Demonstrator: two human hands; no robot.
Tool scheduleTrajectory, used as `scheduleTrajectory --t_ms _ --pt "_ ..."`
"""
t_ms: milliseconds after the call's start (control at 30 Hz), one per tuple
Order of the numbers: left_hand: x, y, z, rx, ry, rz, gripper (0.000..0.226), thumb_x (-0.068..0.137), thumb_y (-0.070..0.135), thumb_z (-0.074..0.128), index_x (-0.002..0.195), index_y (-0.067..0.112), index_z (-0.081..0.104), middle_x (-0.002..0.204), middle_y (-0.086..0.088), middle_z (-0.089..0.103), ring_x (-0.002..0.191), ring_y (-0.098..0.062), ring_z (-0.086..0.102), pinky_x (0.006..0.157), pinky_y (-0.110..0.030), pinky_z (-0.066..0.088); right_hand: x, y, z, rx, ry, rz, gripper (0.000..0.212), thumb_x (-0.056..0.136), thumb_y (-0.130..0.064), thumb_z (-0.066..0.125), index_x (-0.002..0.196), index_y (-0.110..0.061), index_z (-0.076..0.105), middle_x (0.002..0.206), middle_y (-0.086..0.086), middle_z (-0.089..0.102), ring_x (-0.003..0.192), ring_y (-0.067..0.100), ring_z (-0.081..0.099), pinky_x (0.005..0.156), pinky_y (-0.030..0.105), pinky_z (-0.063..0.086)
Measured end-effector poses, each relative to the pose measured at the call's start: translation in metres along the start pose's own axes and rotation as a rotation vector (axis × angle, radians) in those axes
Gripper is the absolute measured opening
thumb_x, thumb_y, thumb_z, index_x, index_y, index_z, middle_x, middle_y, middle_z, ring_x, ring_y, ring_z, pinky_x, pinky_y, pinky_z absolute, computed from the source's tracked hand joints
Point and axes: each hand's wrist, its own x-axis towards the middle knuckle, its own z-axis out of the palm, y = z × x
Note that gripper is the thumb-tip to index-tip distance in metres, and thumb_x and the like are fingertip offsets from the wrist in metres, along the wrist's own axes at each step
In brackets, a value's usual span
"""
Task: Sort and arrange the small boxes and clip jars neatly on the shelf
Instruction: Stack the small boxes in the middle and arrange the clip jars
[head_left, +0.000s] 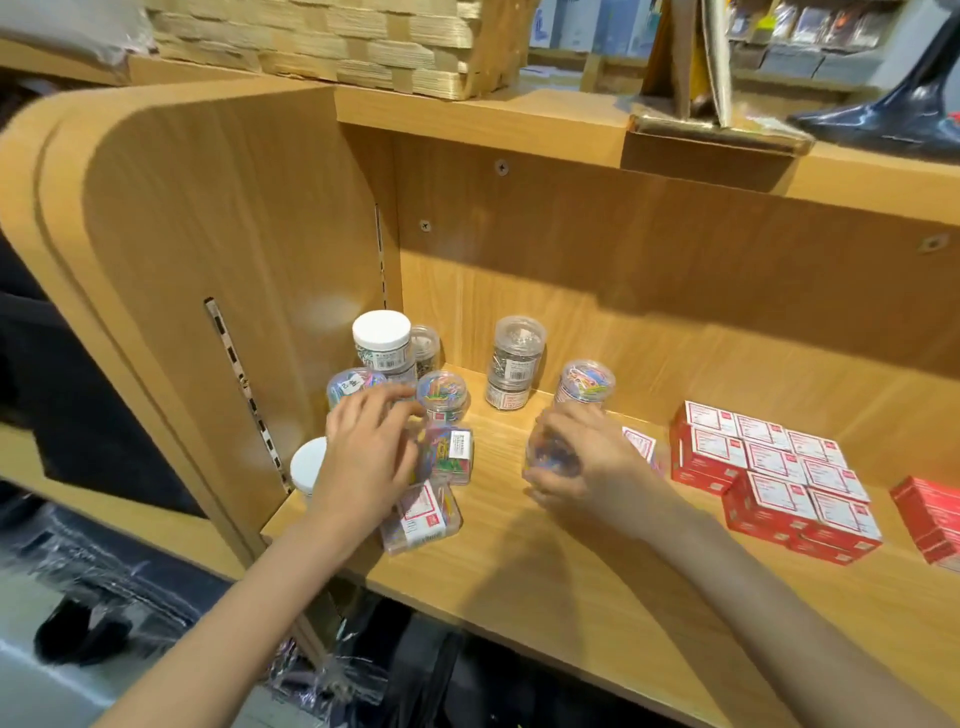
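Wooden shelf (519, 545) holds red boxes (779, 478) grouped right; the right hand (587, 457) clamps a clip jar (550, 457) to regroup it, the left hand (363, 457) curls around another jar (423, 454).

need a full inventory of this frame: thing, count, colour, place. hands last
shelf: one, light wood, holds everything below
red boxes: about a dozen, red with white labels, grouped at right; one more at far right edge
silver-clip jars: two stacked, clear, at back centre
white-lid jar: one, back left corner, on another jar; a dark-filled jar behind it
coloured-clip jars: several, clear, at left and centre
clear flat boxes: at least two, coloured clips, front left
white lid: one, by left wall
woven basket: one, tan, on top
left hand: over the left cluster, grip unclear
right hand: holds a clear jar
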Motion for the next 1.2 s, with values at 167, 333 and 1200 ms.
scheduleTrajectory --t_ms 167,333,1200 --pt "-0.019 -0.015 -0.014 0.086 -0.063 -0.097 0.031 0.078 0.025 0.039 0.09 0.013 0.065 0.103 -0.005 0.06 0.096 -0.019 0.038 0.08 -0.037 0.034 0.011 -0.032 0.068 0.142 -0.27 -0.292 0.026 0.076 -0.016 0.063 0.1 -0.01 0.058 0.113 0.004 0.059 0.108 0.017 0.046 0.095 0.013 0.028" --pt "-0.024 -0.019 -0.011 0.073 -0.095 -0.089 0.035 0.08 0.026 0.035 0.095 0.015 0.064 0.098 -0.002 0.06 0.094 -0.018 0.041 0.079 -0.038 0.038 0.003 -0.022 0.063 0.007 -0.211 -0.293 0.032 0.074 -0.034 0.063 0.097 -0.016 0.051 0.108 -0.003 0.045 0.099 0.006 0.034 0.084 0.021 0.032" --pt "0.003 0.058 0.042 -0.059 -0.236 0.103 0.036 0.081 0.028 0.035 0.103 0.016 0.061 0.105 0.0 0.058 0.098 -0.017 0.041 0.081 -0.04 0.043 -0.047 0.07 -0.019 -0.517 0.132 0.229 0.07 0.051 -0.037 0.085 0.106 -0.015 0.047 0.128 0.011 0.044 0.117 0.032 0.04 0.096 0.045 0.034"
